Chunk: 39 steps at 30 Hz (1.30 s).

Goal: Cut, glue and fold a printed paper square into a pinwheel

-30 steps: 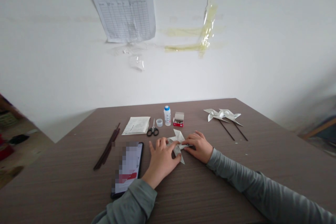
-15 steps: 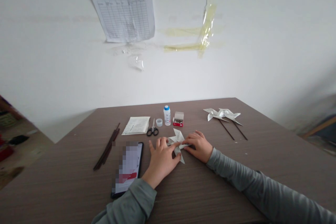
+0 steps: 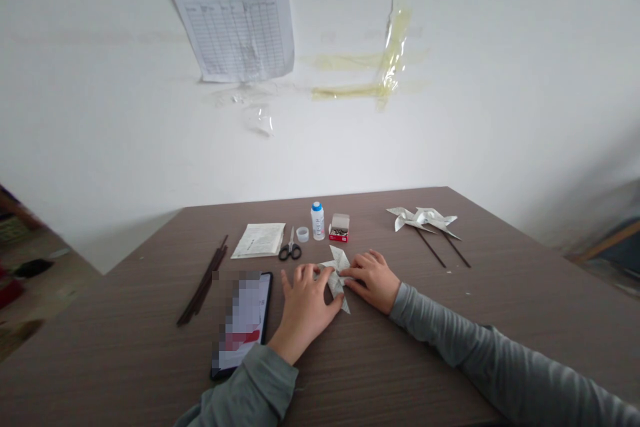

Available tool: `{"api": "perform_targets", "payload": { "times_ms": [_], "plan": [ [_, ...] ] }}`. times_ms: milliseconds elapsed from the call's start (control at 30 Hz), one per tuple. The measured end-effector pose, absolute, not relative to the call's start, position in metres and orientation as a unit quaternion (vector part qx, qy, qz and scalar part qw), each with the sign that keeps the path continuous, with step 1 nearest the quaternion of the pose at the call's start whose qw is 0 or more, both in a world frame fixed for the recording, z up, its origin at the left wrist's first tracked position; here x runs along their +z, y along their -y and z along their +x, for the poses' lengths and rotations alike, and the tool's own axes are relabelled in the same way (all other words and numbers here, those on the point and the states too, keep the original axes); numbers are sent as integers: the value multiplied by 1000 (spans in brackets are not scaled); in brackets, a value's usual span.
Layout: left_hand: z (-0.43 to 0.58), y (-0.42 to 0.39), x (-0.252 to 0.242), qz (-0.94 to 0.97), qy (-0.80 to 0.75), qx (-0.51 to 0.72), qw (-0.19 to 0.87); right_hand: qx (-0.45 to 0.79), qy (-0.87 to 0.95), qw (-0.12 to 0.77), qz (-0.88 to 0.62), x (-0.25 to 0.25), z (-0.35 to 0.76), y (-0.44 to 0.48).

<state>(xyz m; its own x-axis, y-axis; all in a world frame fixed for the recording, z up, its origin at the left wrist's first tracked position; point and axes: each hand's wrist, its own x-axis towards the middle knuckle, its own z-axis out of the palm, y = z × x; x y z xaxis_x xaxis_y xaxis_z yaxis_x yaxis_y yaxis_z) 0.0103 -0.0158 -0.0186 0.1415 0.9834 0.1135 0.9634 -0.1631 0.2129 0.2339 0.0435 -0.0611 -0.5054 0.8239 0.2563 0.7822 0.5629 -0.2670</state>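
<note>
A paper pinwheel [image 3: 338, 280], folded from printed paper, lies on the table between my hands with its pointed blades spread. My left hand [image 3: 306, 299] rests over its left side, thumb and forefinger closed on the paper near a lower blade. From the right, my right hand [image 3: 374, 281] presses its fingertips together on the pinwheel's centre and right blade, which they partly hide. Just beyond my hands stand black-handled scissors [image 3: 290, 251] lying flat, a small white bottle with a blue cap [image 3: 317, 221], and an open red box of small metal pins [image 3: 339, 232].
Two pinwheels on brown sticks [image 3: 423, 219] lie at the back right. A phone [image 3: 245, 327] sits left of my left arm, with a bundle of brown sticks [image 3: 203, 283] beyond it. Folded paper [image 3: 259, 240] and a small clear cup [image 3: 303, 234] lie near the scissors.
My left forefinger has drawn back from the pinwheel's centre towards the left. My right fingers have shifted slightly left, closer over the centre.
</note>
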Motion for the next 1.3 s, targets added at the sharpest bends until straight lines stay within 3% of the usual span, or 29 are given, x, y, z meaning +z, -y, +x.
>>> {"api": "perform_targets", "payload": {
  "times_ms": [567,1000,1300],
  "plan": [
    [8,13,-23,756,-644,102,51,68,859,218,-459,-69,240,-47],
    [11,14,-15,756,-642,106,73,60,852,199,-481,-66,232,-45],
    [12,13,-18,754,-642,137,30,48,857,193,-476,-69,235,-45]
  ]
}}
